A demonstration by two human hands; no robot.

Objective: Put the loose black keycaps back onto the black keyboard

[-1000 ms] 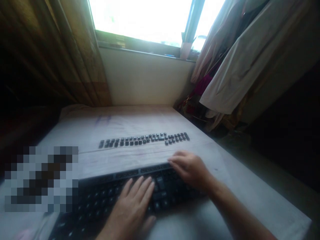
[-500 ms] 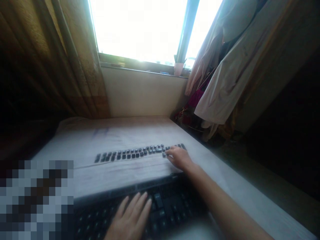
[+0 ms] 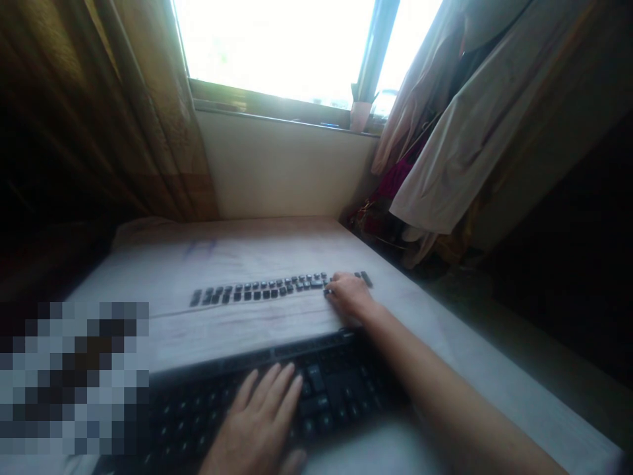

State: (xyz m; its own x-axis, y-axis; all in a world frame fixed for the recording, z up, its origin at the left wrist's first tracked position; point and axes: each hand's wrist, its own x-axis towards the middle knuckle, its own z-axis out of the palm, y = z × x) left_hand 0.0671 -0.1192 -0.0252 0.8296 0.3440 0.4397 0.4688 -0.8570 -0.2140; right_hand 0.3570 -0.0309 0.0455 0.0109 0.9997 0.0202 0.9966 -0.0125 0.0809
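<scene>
A black keyboard (image 3: 346, 389) lies across the near part of a bed-like surface with a pale cloth. My left hand (image 3: 264, 412) rests palm down on its keys, fingers apart. Beyond the keyboard, loose black keycaps (image 3: 267, 294) lie in uneven rows on the cloth. At the right end of these rows is my right hand (image 3: 349, 295), its fingers bent together and pointing left, touching or just over the keycaps. Whether a keycap is between its fingertips is too small to tell. My right forearm passes over the keyboard's right end.
The pale cloth (image 3: 247, 244) reaches to the wall (image 3: 277, 165) under a bright window. A potted plant (image 3: 360, 115) stands on the sill. Curtains (image 3: 163, 132) hang at the left, clothes (image 3: 445, 158) at the right. A blurred-out patch covers the lower left.
The view has tilted slightly down, so everything sits a little higher or lower in frame. My right hand stays at the right end of the keycap rows; my left hand remains on the keyboard.
</scene>
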